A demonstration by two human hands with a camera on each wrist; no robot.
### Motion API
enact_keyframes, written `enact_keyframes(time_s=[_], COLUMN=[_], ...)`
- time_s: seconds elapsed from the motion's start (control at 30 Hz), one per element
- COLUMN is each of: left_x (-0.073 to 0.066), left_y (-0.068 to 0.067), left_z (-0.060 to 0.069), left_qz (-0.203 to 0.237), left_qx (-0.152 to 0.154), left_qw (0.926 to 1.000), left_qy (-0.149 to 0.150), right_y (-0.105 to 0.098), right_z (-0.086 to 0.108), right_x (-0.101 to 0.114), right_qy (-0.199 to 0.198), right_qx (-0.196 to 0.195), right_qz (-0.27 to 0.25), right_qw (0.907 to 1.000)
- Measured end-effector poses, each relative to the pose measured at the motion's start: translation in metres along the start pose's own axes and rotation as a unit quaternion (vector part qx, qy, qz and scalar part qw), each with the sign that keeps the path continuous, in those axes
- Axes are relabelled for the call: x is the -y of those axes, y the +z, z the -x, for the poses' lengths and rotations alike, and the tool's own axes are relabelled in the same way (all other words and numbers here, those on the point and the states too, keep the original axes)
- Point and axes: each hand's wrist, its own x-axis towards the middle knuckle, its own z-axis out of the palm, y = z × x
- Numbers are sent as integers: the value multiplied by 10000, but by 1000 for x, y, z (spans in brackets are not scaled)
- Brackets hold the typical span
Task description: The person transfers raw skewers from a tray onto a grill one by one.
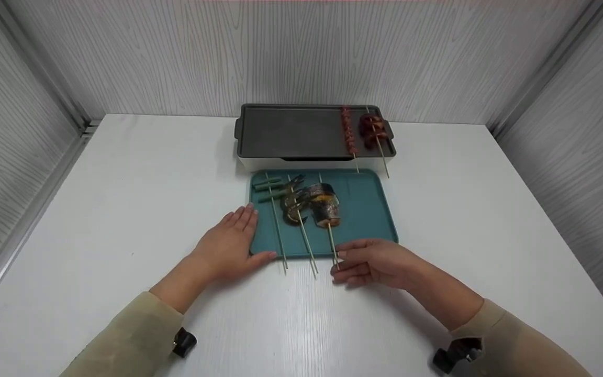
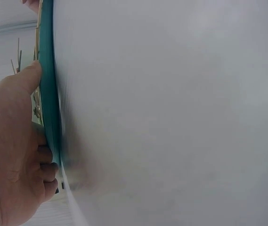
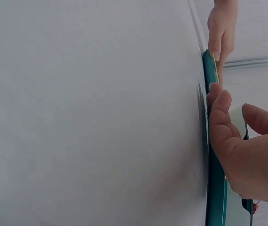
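My left hand [image 1: 231, 246] rests at the left front corner of the teal tray [image 1: 367, 209], fingers straight along its side and thumb on the front rim. On the tray lie a skewer of green pieces [image 1: 268, 184], a shrimp skewer [image 1: 292, 209] and a skewer of fish chunks [image 1: 326, 212]. My right hand [image 1: 380, 262] holds the stick end of the fish skewer at the front rim, fingers curled around it. The left wrist view shows the left hand [image 2: 13, 141] against the tray's edge [image 2: 50, 99]; in the right wrist view the right hand [image 3: 247, 150] hides the stick.
Behind the tray stands a dark griddle [image 1: 291, 131] on a white base. At its right end lie a skewer of small red pieces [image 1: 348, 131] and a skewer of dark red pieces [image 1: 372, 131], their sticks reaching over the front edge. Wood-patterned walls surround the white table [image 1: 176, 173].
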Motion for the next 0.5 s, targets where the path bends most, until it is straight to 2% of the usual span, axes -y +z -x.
enact_keyframes(time_s=[0.37,0.5], left_x=[0,1], left_y=[1,2], left_z=[-1,0], left_qz=[-34,-17], left_qx=[21,-77], left_qw=[10000,10000], left_qy=[-6,16], right_y=[0,0], right_z=[-1,0], right_x=[-1,0], right_qy=[16,27], right_qx=[-37,-40], right_qz=[-49,-30], right_qw=[10000,10000])
